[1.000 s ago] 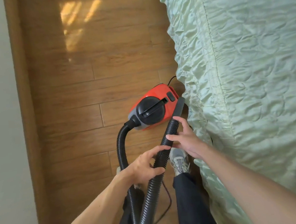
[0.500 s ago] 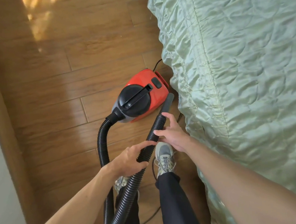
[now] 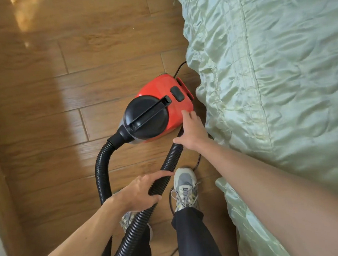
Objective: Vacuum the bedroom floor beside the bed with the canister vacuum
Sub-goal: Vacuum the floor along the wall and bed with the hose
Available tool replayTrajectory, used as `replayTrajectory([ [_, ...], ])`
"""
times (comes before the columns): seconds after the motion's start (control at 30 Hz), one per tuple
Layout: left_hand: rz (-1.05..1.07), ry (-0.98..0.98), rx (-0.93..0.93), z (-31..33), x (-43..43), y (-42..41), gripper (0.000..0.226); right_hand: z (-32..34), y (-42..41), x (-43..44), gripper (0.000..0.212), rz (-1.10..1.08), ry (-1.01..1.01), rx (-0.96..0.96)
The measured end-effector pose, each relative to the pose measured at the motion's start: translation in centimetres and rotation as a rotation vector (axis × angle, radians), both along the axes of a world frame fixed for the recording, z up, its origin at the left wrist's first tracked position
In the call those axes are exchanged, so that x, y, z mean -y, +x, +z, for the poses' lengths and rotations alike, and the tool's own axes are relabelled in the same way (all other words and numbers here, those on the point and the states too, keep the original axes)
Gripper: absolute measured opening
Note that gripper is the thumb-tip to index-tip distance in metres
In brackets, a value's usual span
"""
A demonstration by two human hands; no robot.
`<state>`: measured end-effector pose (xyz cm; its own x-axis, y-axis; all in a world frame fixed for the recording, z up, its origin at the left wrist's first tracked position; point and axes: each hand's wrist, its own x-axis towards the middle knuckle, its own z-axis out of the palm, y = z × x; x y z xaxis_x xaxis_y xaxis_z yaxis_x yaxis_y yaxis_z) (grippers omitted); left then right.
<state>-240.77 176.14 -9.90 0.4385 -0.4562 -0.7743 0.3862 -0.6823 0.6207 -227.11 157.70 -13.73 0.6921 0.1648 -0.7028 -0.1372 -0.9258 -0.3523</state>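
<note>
Two grips showing: left hand [image 3: 140,191] is curling round the bendy ribbed hose [image 3: 172,155], right hand [image 3: 192,130] is resting spread fingers [image 3: 187,114], seemingly, on the light-looking canister vacuum [image 3: 159,88] beside the bed [image 3: 271,80]; its black handle [image 3: 149,113] is offering firmer hold.

Bare forearms, black trousers [image 3: 194,238], grey lace-up sneakers [image 3: 185,188] with white laces
</note>
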Motion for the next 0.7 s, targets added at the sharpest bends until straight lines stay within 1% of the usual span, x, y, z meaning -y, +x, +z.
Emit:
replayTrajectory([
  [0.07,0.002,0.004,-0.019,-0.8,-0.3,-0.1,0.075,-1.1,1.5,-0.7,0.105,0.045,-0.020,0.061],
  [0.13,0.003,0.008,-0.031,-1.7,-0.8,-0.2,0.075,-2.2,2.8,-1.3,0.117,0.123,-0.043,0.072],
  [0.17,-0.001,0.012,-0.036,-2.0,-1.1,-0.3,0.075,-2.7,3.3,-1.6,0.119,0.151,-0.052,0.073],
  [0.33,-0.009,0.015,-0.070,-3.0,-2.0,-0.8,0.074,-4.0,4.2,-2.3,0.121,0.150,-0.063,0.063],
  [0.7,-0.025,-0.005,-0.091,-3.8,-2.0,0.0,0.074,-4.7,4.8,-2.2,0.120,0.158,-0.075,0.060],
])
